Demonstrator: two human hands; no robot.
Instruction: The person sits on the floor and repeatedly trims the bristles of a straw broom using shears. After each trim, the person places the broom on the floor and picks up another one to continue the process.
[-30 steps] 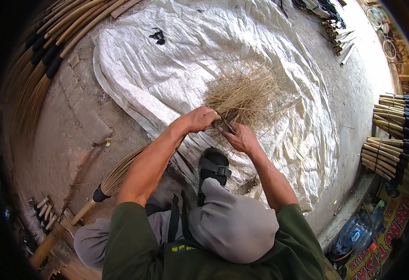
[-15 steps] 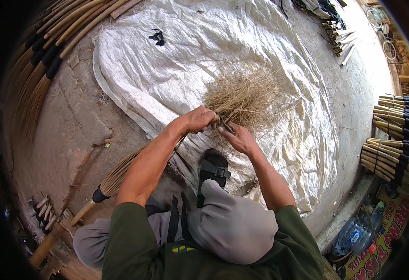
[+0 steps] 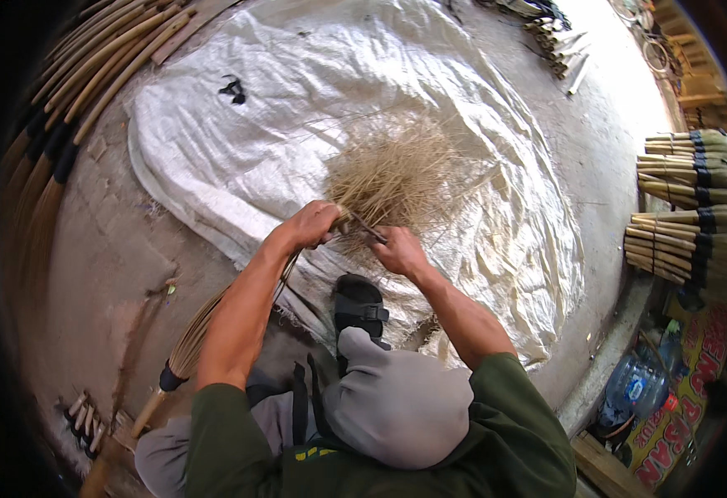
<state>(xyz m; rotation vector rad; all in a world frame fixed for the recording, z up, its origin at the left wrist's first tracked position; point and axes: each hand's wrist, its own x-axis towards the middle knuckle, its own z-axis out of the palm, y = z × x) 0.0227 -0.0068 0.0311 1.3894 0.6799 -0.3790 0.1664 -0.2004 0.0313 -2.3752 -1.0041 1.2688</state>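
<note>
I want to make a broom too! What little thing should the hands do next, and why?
Probably draw the dark strip tighter around the neck. The left hand grips the straw bundle just below its fanned-out head, and the right hand pinches the strip there, so the straws look gathered but loose.

We see a broom [image 3: 297, 274] of pale straw-coloured stalks — its long bundle runs from a dark band low on the left, up under our left arm, to the head. The head [image 3: 397, 170] fans out wide and loose over a white sheet [image 3: 239, 158] on the floor, stray stalks sticking out on all sides. Our left hand [image 3: 314, 224] clasps the neck where the stalks gather; our right hand [image 3: 397, 251] touches it just beside — a thin dark strip between the two.
</note>
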